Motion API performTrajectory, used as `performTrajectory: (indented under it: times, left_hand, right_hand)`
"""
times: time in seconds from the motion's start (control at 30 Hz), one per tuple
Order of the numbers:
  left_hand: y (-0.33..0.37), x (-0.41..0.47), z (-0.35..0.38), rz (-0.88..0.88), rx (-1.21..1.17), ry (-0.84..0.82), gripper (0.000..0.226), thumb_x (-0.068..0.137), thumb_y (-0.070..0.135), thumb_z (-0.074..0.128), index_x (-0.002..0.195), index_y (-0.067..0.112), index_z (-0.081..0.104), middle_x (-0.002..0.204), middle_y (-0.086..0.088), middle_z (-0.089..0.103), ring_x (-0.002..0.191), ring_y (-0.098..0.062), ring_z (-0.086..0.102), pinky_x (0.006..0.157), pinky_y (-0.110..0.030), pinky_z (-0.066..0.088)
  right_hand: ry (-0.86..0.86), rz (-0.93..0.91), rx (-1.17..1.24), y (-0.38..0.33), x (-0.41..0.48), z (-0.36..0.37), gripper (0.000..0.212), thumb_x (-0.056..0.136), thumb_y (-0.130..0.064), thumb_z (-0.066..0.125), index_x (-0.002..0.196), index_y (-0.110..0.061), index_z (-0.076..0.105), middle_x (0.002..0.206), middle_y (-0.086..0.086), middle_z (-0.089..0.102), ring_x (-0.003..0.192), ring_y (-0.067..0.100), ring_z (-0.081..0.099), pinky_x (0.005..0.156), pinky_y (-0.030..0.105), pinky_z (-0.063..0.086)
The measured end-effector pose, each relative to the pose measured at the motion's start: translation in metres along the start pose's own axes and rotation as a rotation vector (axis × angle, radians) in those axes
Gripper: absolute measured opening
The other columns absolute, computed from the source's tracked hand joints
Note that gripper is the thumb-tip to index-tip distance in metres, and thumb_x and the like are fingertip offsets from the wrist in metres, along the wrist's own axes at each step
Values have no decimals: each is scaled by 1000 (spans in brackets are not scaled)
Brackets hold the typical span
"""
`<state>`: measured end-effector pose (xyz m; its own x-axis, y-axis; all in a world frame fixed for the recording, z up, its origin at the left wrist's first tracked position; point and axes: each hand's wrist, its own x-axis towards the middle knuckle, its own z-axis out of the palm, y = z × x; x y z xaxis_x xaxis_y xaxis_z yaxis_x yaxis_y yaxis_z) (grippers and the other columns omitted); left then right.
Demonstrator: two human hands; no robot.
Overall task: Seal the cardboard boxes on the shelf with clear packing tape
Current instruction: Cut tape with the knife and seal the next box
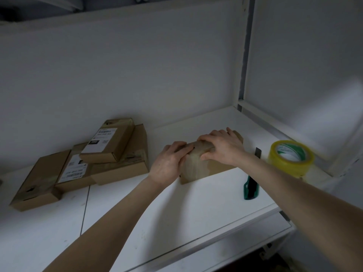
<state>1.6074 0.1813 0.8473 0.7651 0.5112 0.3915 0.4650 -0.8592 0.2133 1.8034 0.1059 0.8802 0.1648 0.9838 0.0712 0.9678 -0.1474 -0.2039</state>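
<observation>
Flanking the box (215, 166): stack (117, 156), cutter (251, 186), tape (290, 157)

Bare forearms (117, 218) end in bare left hand (169, 163) and right hand (223, 148).

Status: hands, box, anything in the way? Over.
Left hand and right hand both grip small brown cardboard box, clear tape over its front. Yellowish tape roll, green-handled knife lie apart at right. Nothing blocking.
</observation>
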Motion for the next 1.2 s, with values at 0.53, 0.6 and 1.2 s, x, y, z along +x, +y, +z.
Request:
performTrajectory:
  times: [0.53, 0.6, 1.2]
  left_hand:
    - [-20, 42, 5, -188, -155, 18, 44, 96, 11, 46, 139, 22, 47, 132, -12, 46, 118, -28, 45, 101, -34, 37]
    - [-27, 48, 10, -190, -151, 14, 43, 97, 11, 45, 138, 23, 50, 129, -13, 47, 116, -29, 47, 101, -32, 38]
    - [-39, 57, 21, -268, -117, -1, 40, 99, 12, 43, 136, 21, 53, 131, -13, 46, 117, -30, 46, 100, -30, 37]
  right_hand:
    - [331, 157, 80, 24, -9, -3, 54, 89, -40, 63, 137, -21, 48, 137, 9, 44, 129, 27, 36, 105, 34, 30]
    - [288, 235, 89, 37, -19, -1, 51, 92, -36, 59, 139, -20, 46, 137, 10, 44, 128, 27, 36, 102, 34, 34]
    - [163, 420, 74, 67, -56, 25, 50, 95, -32, 55, 141, -23, 40, 136, 8, 42, 126, 25, 36, 105, 31, 32]
